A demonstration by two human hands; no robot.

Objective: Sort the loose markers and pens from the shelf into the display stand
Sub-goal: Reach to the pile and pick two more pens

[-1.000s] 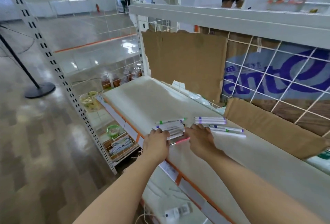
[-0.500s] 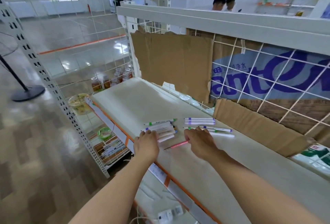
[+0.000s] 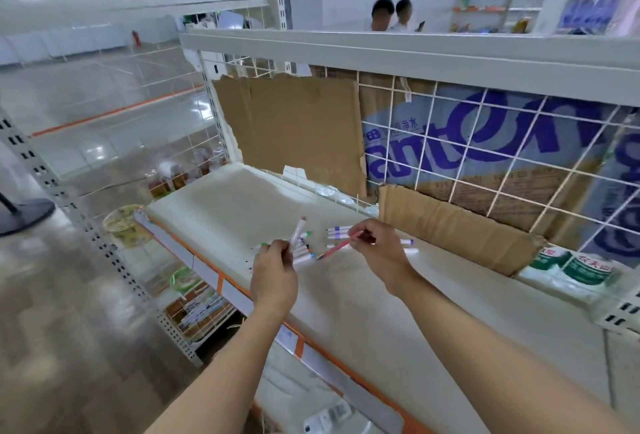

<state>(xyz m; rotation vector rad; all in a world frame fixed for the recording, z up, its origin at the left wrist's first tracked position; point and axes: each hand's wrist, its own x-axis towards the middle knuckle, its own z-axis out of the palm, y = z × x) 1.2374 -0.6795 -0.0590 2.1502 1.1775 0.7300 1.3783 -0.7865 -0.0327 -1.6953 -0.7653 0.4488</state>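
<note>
Lifted off the shelf (image 3: 346,298) since earlier: white marker (image 3: 298,230) pinched upright in left hand (image 3: 274,272), pink pen (image 3: 337,246) in right hand (image 3: 379,252) fingers; light, stiff, slick barrels, best gripped mid-shaft; loose markers (image 3: 304,249) remain

markers (image 3: 304,249) on shelf (image 3: 242,205), cardboard (image 3: 450,226) behind, wire grid (image 3: 485,143) beyond

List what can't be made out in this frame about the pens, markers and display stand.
- Display stand: not identifiable anywhere in the head view.
- White markers in the left hand: the fingers cover their lower ends; the count is unclear.
- Loose white markers on the cream shelf: partly behind the right hand, which pinches a slim pink pen.
- Marker print: too small and blurred.
</note>
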